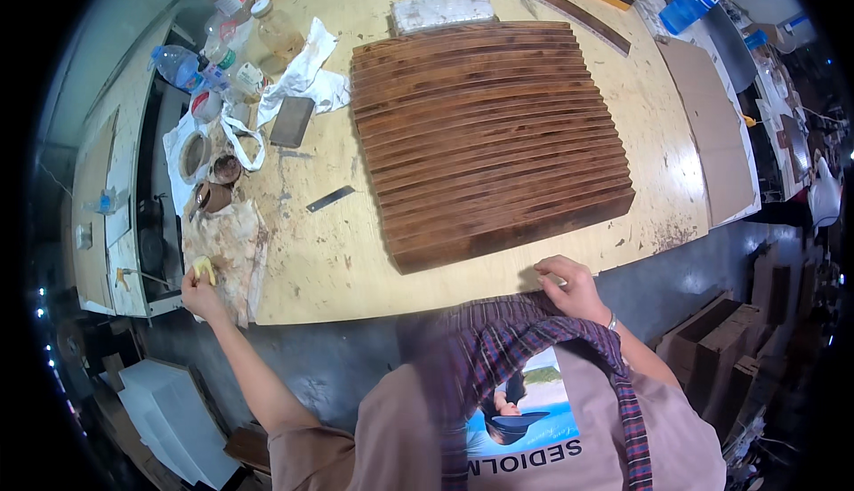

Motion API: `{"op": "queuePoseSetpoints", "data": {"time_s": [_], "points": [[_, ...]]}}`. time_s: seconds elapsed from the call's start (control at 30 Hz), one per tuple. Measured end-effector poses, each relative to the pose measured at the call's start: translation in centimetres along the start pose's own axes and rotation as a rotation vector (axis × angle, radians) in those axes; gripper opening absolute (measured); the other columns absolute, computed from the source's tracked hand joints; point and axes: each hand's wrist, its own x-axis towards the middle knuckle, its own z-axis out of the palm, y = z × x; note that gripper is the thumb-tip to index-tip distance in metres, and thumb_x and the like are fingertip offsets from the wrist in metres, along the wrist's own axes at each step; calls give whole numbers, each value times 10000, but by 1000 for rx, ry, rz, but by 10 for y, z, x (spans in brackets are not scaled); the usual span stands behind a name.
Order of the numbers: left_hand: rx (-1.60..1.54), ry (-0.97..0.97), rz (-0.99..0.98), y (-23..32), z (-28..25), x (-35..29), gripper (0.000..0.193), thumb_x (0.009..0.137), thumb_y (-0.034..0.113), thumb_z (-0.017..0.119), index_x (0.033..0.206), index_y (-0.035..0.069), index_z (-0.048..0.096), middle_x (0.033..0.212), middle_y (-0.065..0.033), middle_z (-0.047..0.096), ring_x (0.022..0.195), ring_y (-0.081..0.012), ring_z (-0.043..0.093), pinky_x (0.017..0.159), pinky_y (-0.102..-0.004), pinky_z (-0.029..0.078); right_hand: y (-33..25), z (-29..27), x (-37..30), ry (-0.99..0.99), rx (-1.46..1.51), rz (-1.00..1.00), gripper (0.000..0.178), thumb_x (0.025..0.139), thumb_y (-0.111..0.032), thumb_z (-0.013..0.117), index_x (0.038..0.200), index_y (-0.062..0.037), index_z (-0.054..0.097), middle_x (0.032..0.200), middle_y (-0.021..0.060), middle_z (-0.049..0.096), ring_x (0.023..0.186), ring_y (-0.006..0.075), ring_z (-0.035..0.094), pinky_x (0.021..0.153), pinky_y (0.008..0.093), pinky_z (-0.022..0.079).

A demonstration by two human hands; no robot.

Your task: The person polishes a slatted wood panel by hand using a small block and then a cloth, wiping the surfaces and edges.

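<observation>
At the table's near left corner my left hand [204, 299] pinches a small pale-yellow pad [205, 269], perhaps sponge or folded cloth. It is over a stained cloth [233, 246] that hangs at the table edge. My right hand [572, 290] rests by the near edge, loosely curled, thumb apart from the fingers, with nothing visible in it. Beyond it lies a large dark-brown wooden panel [489, 140] with a ridged top, its near corner closest to that hand. Left of the panel are a thin metal blade [331, 198] and a grey-brown block [292, 122].
Open jars with brown residue [227, 169], a roll of tape [194, 155], white rags [311, 73] and several plastic bottles [236, 2] crowd the left side. Behind the panel sit a wrapped block [443, 12] and a curved strip [560, 6]. A blue bottle [689, 7] stands far right.
</observation>
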Motion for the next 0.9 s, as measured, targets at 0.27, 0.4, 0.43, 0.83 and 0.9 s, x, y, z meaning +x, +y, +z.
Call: {"op": "queuePoseSetpoints", "data": {"time_s": [0.27,0.4,0.43,0.83,0.9], "points": [[348,-295,-1,-61,29,1,248,853,4,648,1087,-32,723,1020,-180,737,929,-290,690,832,-369,523,-26,39,6,-56,50,-22,179,843,-47,695,1015,-1,709,947,162,703,853,327,695,756,383,559],[61,-15,187,-12,15,15,282,831,19,600,1080,-25,724,985,-196,732,924,-332,697,843,-400,524,-31,51,6,-102,17,16,187,849,-74,706,1028,-18,713,938,157,703,836,324,695,741,378,559],[168,-55,240,-33,9,18,282,822,21,615,1078,-20,727,995,-196,729,918,-341,694,842,-406,524,-34,51,8,-110,13,23,188,851,-78,705,1029,-17,712,938,156,703,837,325,694,742,379,559],[299,-67,182,-77,6,29,274,792,31,684,1057,16,751,1014,-181,720,938,-352,669,870,-417,517,-48,65,25,-144,-80,-103,212,835,-103,712,1030,-17,708,970,155,700,872,349,681,773,398,562],[387,-134,173,-65,10,27,267,806,47,697,1066,4,745,1035,-177,725,946,-333,678,878,-408,518,-48,63,24,-131,-101,-94,217,834,-111,716,1032,-22,709,973,153,701,876,347,681,777,399,562]]}}
